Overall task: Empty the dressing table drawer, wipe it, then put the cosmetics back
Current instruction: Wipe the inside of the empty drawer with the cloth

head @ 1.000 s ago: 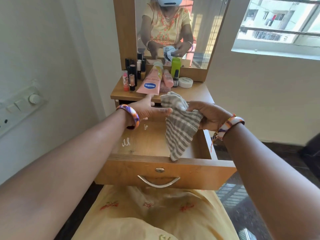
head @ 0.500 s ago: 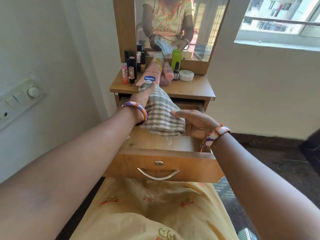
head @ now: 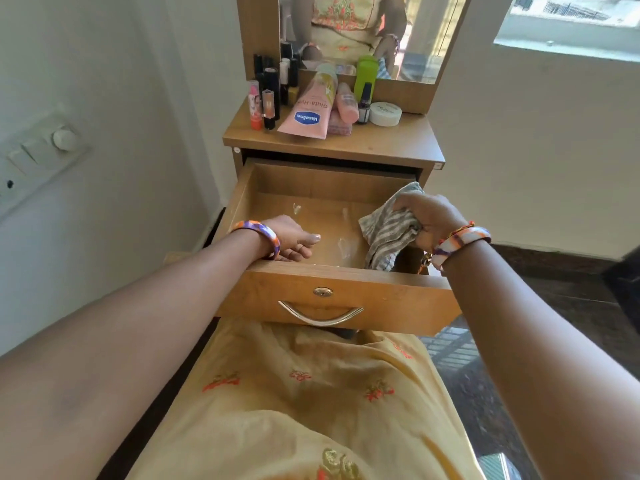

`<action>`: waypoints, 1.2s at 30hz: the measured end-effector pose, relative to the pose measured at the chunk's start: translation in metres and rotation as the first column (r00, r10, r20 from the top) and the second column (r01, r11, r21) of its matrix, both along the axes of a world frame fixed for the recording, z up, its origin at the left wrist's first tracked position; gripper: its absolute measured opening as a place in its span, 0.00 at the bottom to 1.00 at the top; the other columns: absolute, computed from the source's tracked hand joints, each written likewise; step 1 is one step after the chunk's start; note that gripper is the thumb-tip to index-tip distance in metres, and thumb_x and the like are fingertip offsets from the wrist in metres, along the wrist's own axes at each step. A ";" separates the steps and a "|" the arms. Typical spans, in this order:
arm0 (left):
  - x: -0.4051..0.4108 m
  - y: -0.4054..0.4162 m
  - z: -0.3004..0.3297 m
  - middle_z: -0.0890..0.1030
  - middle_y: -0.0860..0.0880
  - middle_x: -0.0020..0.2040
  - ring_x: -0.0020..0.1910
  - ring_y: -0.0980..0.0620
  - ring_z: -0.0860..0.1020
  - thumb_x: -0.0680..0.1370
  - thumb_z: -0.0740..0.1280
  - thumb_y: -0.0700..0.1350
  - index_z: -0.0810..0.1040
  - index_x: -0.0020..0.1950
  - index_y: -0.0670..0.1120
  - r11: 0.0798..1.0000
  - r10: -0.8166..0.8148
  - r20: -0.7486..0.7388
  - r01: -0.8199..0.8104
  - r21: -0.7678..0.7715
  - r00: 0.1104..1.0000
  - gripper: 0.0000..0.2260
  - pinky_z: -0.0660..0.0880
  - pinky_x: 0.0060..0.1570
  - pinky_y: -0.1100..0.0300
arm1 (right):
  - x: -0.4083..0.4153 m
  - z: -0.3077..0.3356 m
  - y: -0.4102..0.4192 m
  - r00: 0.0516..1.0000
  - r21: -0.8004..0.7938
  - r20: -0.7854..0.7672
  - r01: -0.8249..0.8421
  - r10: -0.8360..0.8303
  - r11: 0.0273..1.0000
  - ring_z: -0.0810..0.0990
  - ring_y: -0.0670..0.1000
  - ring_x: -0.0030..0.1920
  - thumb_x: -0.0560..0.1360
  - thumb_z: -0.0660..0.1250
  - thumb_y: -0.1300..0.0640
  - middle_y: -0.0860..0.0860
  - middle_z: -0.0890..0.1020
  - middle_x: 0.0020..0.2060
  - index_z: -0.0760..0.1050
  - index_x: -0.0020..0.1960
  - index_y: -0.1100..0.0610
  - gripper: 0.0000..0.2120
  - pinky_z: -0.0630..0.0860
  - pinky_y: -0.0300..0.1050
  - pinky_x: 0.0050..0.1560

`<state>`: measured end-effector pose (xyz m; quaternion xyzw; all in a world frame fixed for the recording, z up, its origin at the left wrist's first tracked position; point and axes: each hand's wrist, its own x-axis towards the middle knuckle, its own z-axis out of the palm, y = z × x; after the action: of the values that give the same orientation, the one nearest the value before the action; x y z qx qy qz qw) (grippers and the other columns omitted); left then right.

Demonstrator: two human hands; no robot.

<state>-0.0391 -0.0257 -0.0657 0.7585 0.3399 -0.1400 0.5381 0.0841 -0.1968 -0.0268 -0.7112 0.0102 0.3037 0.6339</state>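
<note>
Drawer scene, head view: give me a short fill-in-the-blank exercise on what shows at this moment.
1. The right hand grips a striped ____.
2. The drawer is pulled ____.
3. The cosmetics stand on the ____ of the dressing table, in front of the mirror.
4. The left hand holds ____.

Missing words: cloth; open; top; nothing

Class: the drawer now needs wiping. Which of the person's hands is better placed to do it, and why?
The right hand: it already grips the grey striped cloth inside the open wooden drawer, near white smears. The left hand holds nothing.
</note>
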 end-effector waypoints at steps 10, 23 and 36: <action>0.020 -0.017 0.027 0.84 0.48 0.47 0.46 0.49 0.83 0.76 0.57 0.61 0.77 0.54 0.46 0.728 0.319 0.294 -0.034 -0.684 0.901 0.21 0.78 0.51 0.52 | -0.014 0.012 0.006 0.936 0.604 -0.174 -0.144 0.307 0.784 0.78 0.58 0.51 0.77 0.57 0.63 0.60 0.78 0.52 0.71 0.58 0.63 0.11 0.71 0.56 0.61; 0.025 0.008 0.032 0.67 0.40 0.68 0.65 0.44 0.71 0.67 0.74 0.34 0.57 0.70 0.45 0.967 0.112 0.592 -0.224 0.118 0.798 0.38 0.71 0.63 0.48 | 0.002 0.004 0.018 0.811 -0.159 0.515 -0.230 0.279 0.960 0.79 0.51 0.48 0.62 0.74 0.71 0.54 0.78 0.49 0.75 0.61 0.59 0.28 0.78 0.45 0.49; 0.038 -0.006 0.038 0.78 0.47 0.34 0.35 0.51 0.77 0.69 0.69 0.34 0.77 0.35 0.44 0.982 0.190 0.597 -0.151 -0.116 0.779 0.06 0.76 0.42 0.56 | 0.003 0.026 0.018 0.513 -0.687 0.386 -0.396 0.767 0.610 0.78 0.53 0.42 0.64 0.74 0.62 0.53 0.79 0.39 0.76 0.42 0.58 0.10 0.76 0.46 0.44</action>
<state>-0.0013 -0.0313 -0.0274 0.7125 0.2126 0.1487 0.6519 0.0870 -0.1784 -0.0008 -0.8671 -0.3800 0.2246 0.2308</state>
